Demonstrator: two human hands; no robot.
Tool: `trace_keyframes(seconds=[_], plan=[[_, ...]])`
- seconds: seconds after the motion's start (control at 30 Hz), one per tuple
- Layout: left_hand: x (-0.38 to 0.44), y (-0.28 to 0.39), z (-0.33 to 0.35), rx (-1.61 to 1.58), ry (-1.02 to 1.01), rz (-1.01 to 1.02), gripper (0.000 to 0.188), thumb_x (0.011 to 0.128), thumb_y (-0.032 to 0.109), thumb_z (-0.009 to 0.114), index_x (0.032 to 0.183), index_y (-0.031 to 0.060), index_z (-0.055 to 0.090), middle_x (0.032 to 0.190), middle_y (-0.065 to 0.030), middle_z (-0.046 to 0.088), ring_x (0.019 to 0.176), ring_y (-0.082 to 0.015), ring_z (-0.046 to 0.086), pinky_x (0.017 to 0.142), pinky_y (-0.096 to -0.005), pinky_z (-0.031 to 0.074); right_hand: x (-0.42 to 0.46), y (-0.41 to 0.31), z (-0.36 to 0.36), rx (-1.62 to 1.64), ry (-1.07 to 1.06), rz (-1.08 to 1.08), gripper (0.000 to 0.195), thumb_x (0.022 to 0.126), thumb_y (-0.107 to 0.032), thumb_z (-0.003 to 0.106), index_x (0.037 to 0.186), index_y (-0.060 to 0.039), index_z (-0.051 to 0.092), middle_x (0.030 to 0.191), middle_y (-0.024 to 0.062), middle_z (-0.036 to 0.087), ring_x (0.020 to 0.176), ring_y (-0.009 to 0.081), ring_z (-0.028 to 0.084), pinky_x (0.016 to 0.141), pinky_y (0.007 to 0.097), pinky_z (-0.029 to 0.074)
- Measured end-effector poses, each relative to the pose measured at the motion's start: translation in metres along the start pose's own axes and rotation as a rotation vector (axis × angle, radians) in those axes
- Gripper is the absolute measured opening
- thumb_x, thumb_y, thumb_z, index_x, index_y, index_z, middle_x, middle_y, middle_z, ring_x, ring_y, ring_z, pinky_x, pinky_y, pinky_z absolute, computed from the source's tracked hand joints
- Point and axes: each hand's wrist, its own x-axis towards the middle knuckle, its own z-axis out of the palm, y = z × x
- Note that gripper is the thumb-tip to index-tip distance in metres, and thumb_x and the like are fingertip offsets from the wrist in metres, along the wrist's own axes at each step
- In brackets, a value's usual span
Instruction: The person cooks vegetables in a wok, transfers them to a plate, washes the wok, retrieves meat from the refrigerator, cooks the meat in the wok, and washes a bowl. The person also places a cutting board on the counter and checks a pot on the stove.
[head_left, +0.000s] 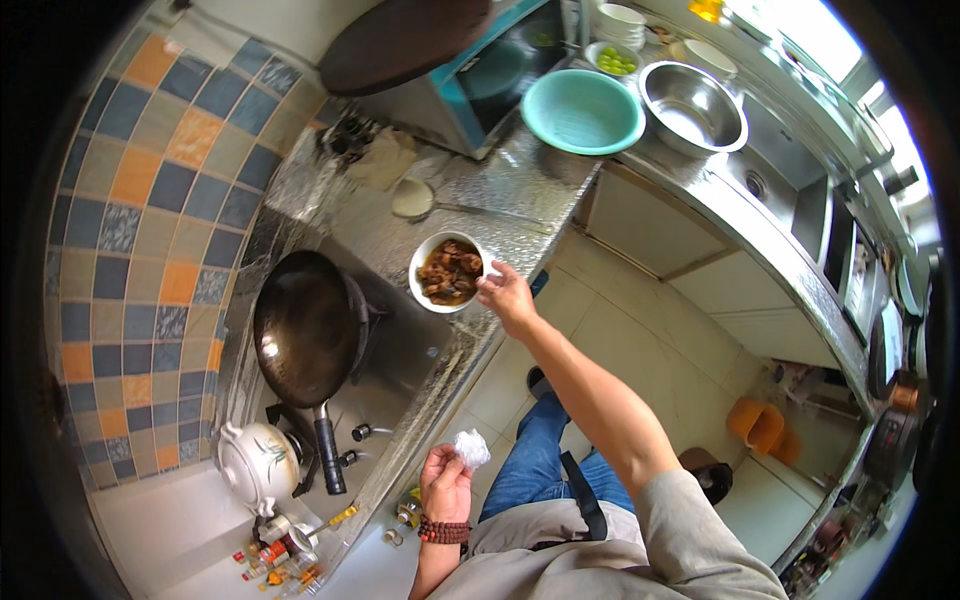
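A white bowl (417, 287) of dark brown braised food in sauce (452, 271) sits near the counter's front edge. The fingers of my right hand (508, 295) grip its rim on the right side. Lower down, my left hand (447, 480) pinches a crumpled ball of shiny whitish film or foil (472, 448) in front of my body. To the left of the bowl, a black wok (307, 330) rests on the gas stove (401, 337), its handle towards me. Behind the bowl lies a ladle (414, 198) with a long thin handle.
A turquoise basin (583, 112) and a steel basin (694, 109) stand by the sink (776, 142). Green fruit (616, 60) fills a small bowl behind them. A lidded white pot (255, 465) is on the stove's near end, beside several seasoning bottles (274, 555). A glass-fronted appliance (495, 75) occupies the corner.
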Motion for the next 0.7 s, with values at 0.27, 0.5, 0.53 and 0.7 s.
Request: trace_keyframes(seconds=[0.27, 0.5, 0.53, 0.7], plan=[[0.05, -0.072, 0.065, 0.365, -0.093, -0.115, 0.026, 0.087, -0.006, 0.058, 0.11, 0.0027, 0.054, 0.107, -0.0089, 0.06, 0.094, -0.018, 0.061, 0.084, -0.0305, 0.052, -0.176, -0.013, -0.131, -0.341, -0.325, -0.059, 0.032, 0.087, -0.021, 0.069, 0.113, -0.0015, 0.067, 0.099, 0.0076, 0.071, 0.084, 0.0122, 0.062, 0.074, 0.0303, 0.052], [0.0, -0.188, 0.141, 0.775, -0.387, -0.542, 0.043, 0.093, 0.009, 0.063, 0.13, 0.0025, 0.042, 0.113, -0.0121, 0.055, 0.11, -0.0279, 0.057, 0.096, -0.0491, 0.053, -0.309, 0.061, -0.339, 0.218, 0.228, -0.01, 0.021, 0.082, -0.003, 0.063, 0.102, 0.0009, 0.07, 0.088, 0.0061, 0.069, 0.074, 0.0119, 0.064, 0.06, 0.0281, 0.053], [-0.008, -0.203, 0.143, 0.844, -0.396, -0.534, 0.042, 0.093, 0.011, 0.064, 0.129, 0.0024, 0.043, 0.113, -0.0121, 0.055, 0.11, -0.0281, 0.057, 0.096, -0.0483, 0.053, -0.329, 0.087, -0.376, 0.284, 0.432, -0.038, 0.023, 0.083, -0.002, 0.063, 0.104, 0.0001, 0.069, 0.09, 0.0063, 0.069, 0.075, 0.0124, 0.064, 0.061, 0.028, 0.054], [-0.016, -0.238, 0.112, 1.1, -0.389, -0.543, 0.033, 0.094, 0.016, 0.063, 0.122, 0.0028, 0.054, 0.116, -0.0131, 0.056, 0.109, -0.0306, 0.06, 0.091, -0.0438, 0.055, -0.429, 0.238, -0.58, 0.558, 1.329, 0.118, 0.029, 0.086, -0.001, 0.058, 0.115, 0.001, 0.061, 0.098, 0.01, 0.067, 0.075, 0.0158, 0.064, 0.064, 0.0277, 0.054]])
